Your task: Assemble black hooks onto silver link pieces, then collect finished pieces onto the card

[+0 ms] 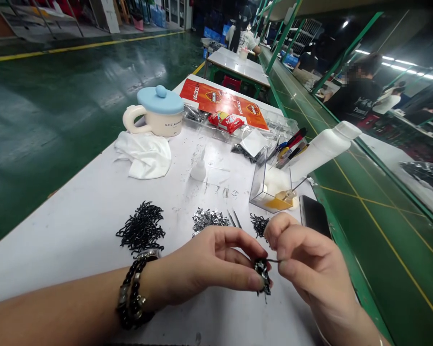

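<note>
Left hand: The left hand was curled, its thumb and fingertips pressed together, pinching a small black clump.
Right hand: The right hand was held just beside it, with a thin dark wire pinched between thumb and forefinger; the wire was seen reaching the clump.
Left wrist: A black-and-metal bracelet was worn.
Clump position: The clump was held above the near part of the white bench.
Mid-bench: A black pile of curled pieces, a silver pile of small pieces, tweezers and a smaller black pile were laid in a row.
Right edge: A phone and a clear acrylic box were placed near the edge, with a white tube leaning from the box.
Far end: A cup with a blue lid, a white cloth, a small white bottle and a red snack packet were seen.
Beyond: A co-worker was seated past the bench's right side.
</note>
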Available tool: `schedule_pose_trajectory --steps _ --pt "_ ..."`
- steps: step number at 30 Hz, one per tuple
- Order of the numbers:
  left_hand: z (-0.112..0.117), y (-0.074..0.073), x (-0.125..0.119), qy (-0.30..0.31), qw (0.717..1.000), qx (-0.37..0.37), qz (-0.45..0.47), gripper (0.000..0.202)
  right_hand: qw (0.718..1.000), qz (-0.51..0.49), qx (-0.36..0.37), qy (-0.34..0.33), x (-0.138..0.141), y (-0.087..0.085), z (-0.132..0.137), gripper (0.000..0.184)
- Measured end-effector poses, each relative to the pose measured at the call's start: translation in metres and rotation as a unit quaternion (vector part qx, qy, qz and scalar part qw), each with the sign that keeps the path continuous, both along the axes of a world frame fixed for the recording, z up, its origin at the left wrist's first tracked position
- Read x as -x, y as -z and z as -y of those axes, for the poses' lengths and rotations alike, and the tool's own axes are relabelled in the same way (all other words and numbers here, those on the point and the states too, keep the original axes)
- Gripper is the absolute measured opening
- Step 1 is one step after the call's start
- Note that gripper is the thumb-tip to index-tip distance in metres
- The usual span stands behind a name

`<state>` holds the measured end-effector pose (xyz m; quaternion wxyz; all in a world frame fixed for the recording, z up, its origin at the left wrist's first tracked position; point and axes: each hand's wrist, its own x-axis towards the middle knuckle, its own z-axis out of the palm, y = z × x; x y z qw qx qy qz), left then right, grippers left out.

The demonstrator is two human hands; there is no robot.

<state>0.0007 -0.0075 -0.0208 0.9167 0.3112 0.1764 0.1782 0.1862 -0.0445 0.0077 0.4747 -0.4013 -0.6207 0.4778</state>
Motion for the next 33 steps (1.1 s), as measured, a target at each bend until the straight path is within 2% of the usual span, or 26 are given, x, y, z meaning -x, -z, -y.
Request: schedule_pose_trajectory --steps 13,15,17,20,24,27,33 --pt "-0.001 -0.001 -0.001 0.000 1.000 0.015 0.007 0.025 0.998 -0.012 0.054 -0.030 -0.002 0.005 0.000 0.005" --pt "-0.001 -0.001 -0.001 0.002 1.000 0.018 0.005 0.024 0.999 0.024 0.016 -0.022 -0.002 0.003 -0.001 0.008" --pt "-0.001 -0.001 -0.001 0.001 1.000 0.019 0.002 0.024 0.993 0.092 -0.071 -0.002 -0.002 0.000 -0.001 0.011" --pt "-0.001 -0.002 0.000 -0.001 1.000 0.014 0.001 0.024 0.961 0.185 -0.208 0.013 -0.003 -0.006 0.000 0.018" --pt "-0.001 -0.004 -0.001 -0.005 1.000 0.016 -0.003 0.023 0.915 0.255 -0.314 0.001 -0.005 -0.010 0.002 0.022" --pt "-0.001 -0.002 -0.001 -0.006 1.000 0.019 -0.004 0.023 0.906 0.268 -0.327 0.000 -0.007 -0.009 0.002 0.020" --pt "0.000 0.002 -0.001 0.009 1.000 0.017 0.012 0.026 0.924 0.236 -0.302 0.007 -0.006 -0.003 0.001 0.019"
